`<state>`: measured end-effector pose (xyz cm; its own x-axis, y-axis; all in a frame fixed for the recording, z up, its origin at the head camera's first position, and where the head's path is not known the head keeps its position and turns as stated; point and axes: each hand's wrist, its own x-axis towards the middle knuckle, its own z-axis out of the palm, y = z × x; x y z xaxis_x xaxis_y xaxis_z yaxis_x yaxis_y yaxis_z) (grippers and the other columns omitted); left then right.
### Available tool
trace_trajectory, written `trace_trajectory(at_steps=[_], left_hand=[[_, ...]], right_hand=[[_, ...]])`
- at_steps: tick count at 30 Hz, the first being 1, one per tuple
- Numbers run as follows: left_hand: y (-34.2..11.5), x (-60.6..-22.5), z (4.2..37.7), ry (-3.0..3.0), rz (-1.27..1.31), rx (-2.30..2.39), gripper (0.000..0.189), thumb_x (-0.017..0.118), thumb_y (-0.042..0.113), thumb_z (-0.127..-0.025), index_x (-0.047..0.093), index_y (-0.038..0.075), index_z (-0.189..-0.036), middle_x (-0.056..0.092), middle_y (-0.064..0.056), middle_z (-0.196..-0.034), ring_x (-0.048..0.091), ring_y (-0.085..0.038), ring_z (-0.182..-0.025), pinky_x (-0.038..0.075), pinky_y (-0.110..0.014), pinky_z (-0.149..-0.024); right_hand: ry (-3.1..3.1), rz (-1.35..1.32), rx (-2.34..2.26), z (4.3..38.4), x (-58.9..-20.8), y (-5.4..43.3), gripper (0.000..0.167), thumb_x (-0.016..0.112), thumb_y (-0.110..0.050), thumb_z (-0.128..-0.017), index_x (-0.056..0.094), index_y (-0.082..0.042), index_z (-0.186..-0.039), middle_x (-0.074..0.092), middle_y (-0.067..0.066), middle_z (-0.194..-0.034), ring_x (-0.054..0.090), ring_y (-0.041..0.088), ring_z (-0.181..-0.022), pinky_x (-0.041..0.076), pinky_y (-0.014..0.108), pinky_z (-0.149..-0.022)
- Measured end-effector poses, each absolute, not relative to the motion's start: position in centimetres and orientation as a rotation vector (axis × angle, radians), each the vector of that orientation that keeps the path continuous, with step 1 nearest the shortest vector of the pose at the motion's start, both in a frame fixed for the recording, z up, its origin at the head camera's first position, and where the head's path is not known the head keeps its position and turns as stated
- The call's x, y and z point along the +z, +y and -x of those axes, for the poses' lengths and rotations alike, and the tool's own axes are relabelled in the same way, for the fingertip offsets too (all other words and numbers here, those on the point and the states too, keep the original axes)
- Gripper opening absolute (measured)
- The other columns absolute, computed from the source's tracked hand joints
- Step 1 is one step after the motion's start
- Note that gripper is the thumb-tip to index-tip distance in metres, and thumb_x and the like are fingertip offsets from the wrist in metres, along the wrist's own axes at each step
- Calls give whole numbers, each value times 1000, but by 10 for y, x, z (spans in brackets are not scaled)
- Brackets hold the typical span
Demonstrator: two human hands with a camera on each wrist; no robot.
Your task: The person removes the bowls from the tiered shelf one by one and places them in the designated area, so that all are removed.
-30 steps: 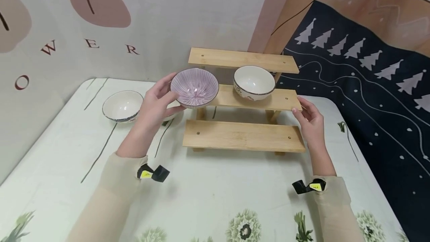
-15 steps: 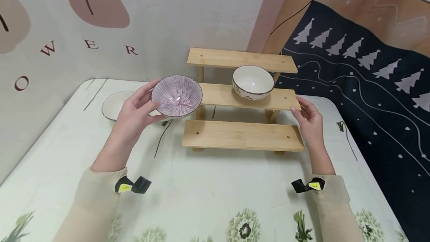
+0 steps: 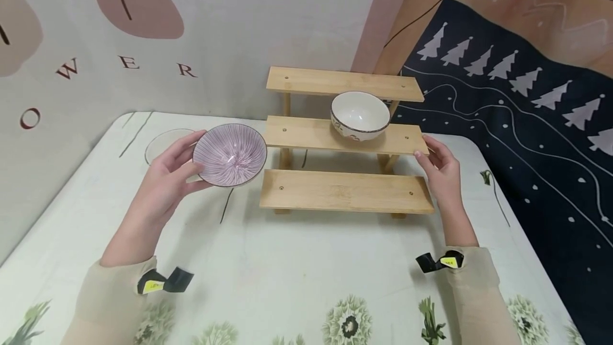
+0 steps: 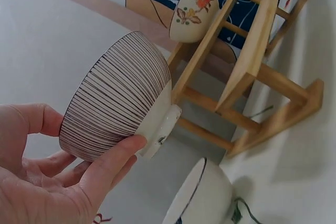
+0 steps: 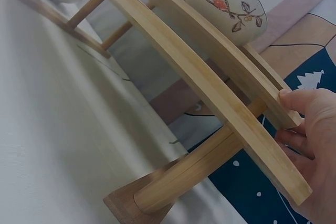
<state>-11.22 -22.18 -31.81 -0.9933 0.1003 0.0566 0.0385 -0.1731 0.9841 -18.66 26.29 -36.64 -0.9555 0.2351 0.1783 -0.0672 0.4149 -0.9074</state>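
A bowl (image 3: 231, 154) with fine purple stripes is gripped at its left side by my left hand (image 3: 165, 182), raised over the table and tilted so its inside shows in the head view. From the left wrist, its striped outside and pale foot appear, thumb and fingers around it. My right hand (image 3: 441, 174) pinches the right end of the middle board of a three-tier wooden shelf (image 3: 347, 191). On that middle board stands a white bowl (image 3: 360, 113) with a dark rim; the right wrist view shows red flowers painted on its side (image 5: 226, 6).
Behind my left hand another white bowl (image 3: 163, 144) stands on the table, mostly hidden. A white bowl (image 4: 207, 195) with a dark blue rim shows low in the left wrist view. A printed cloth covers the table (image 3: 306, 276); patterned hangings (image 3: 230, 25) rise behind.
My left hand has carried the purple striped bowl left and down, away from the middle board, covering more of the white bowl behind. My right hand has kept its place on the shelf.
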Motion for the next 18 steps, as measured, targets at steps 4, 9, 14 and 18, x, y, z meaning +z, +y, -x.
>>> trace_trajectory(at_steps=[4, 9, 14, 18], left_hand=[[-230, -325, 107, 1967, -187, 2389, 57, 47, -10, -97, 40, 9, -150, 57, 1, -136, 65, -8, -109, 64, -29, -79], [-238, -334, 104, 1975, -187, 2384, 57, 47, -11, -96, 42, 9, -149, 59, 3, -132, 66, -8, -107, 65, -30, -77], [-243, -345, 101, 1985, -178, 2364, 56, 45, -13, -95, 44, 9, -146, 60, 5, -130, 67, -7, -104, 65, -29, -76], [-246, -353, 99, 1988, -167, 2344, 56, 44, -13, -95, 43, 10, -146, 59, 5, -131, 68, -6, -102, 65, -29, -76]], right_hand=[[-2401, 145, 1552, 187, -366, 263, 47, 61, -22, -100, 51, -14, -145, 53, 8, -149, 57, 11, -127, 48, 17, -107], [-2402, 145, 1546, 187, -365, 263, 47, 61, -23, -100, 51, -14, -145, 53, 8, -149, 57, 11, -127, 49, 15, -106], [-2404, 151, 1544, 187, -365, 263, 47, 61, -22, -100, 51, -14, -145, 53, 8, -149, 57, 10, -127, 49, 13, -105], [-2392, 141, 1553, 187, -365, 262, 47, 61, -21, -100, 51, -13, -145, 53, 9, -148, 57, 5, -122, 48, 8, -101]])
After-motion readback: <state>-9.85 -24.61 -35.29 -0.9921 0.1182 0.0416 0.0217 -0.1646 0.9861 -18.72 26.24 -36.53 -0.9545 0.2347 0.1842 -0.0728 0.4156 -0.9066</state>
